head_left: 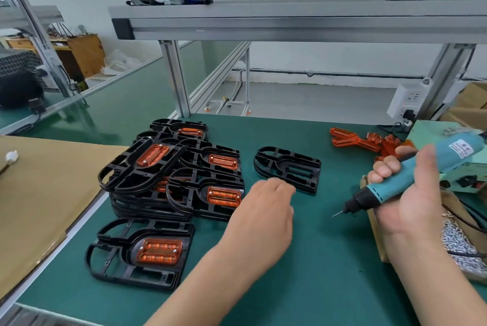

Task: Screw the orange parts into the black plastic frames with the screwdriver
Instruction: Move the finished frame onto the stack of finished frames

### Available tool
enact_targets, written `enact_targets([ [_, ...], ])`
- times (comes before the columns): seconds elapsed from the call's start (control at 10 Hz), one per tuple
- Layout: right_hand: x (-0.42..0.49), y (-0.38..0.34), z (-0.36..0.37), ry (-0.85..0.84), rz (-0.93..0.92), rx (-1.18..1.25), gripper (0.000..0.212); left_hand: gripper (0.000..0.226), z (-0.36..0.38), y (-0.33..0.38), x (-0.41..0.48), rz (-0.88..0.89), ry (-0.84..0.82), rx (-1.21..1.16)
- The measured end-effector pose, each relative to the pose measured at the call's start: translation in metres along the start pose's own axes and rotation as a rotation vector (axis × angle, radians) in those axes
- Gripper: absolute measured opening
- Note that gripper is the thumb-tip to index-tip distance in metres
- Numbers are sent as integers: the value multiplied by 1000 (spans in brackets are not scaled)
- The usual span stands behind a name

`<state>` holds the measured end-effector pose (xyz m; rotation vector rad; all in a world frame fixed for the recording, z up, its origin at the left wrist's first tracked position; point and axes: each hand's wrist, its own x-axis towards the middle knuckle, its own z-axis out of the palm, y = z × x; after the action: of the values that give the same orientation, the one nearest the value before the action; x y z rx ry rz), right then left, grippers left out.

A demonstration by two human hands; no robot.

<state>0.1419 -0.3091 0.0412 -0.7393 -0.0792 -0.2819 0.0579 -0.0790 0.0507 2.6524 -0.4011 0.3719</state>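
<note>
While the empty black frame (pixel 286 160) lies bare on the green mat (pixel 316 259), I judge that I am between units: its long middle slots are open and no orange part sits in them yet. My left hand (pixel 263 209) hovers just short of it, the frame at about one o'clock from my knuckles. The fingers are loosely bent, a little blurred, and have hold of nothing. My right hand (pixel 405 193) is wrapped firmly round the blue screwdriver (pixel 411 175), whose bit points down toward eight o'clock; it looks clear of the mat.

The next move, as I see it, calls for my free hand to fetch one of the loose orange parts (pixel 347 138), heaped at two o'clock on the mat, well beyond the frame. I would seat it flat in the recess before a screw (pixel 456 241) from the box at my four o'clock goes on the bit. The part must sit square, or the screw holes will not line up.

Done pieces show what I am aiming for. The stack of finished frames (pixel 123 175) at ten o'clock, and one finished frame (pixel 159 249) alone at eight o'clock, each carry a clear orange, ribbed, rounded-oblong insert with a bright screw head at either end.
</note>
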Motion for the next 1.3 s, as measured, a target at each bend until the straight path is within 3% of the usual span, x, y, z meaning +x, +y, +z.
enact_targets([
  [0.1,2,-1,0,-11,-7,3,38,16,17,-1,46,-58,-67,172],
  [0.2,2,-2,1,-6,-16,4,38,25,28,-8,72,-108,-127,328],
  [0.4,6,-6,-2,40,-49,46,33,30,45,-18,83,-88,-85,488],
  [0.6,14,-20,-13,108,-128,119,32,24,42,-8,62,99,-129,379],
  [0.8,21,-39,-27,217,-262,208,34,16,12,8,38,192,-329,264],
  [0.9,16,-48,-32,280,-316,105,35,14,4,13,29,214,-397,239],
  [1.1,22,-56,-35,216,-313,233,56,35,-7,17,23,208,-547,211],
  [1.2,25,-56,-45,301,-306,110,42,41,-14,22,33,193,-548,166],
  [1.3,30,-54,-46,335,-293,198,36,36,-14,27,56,150,-481,127],
])
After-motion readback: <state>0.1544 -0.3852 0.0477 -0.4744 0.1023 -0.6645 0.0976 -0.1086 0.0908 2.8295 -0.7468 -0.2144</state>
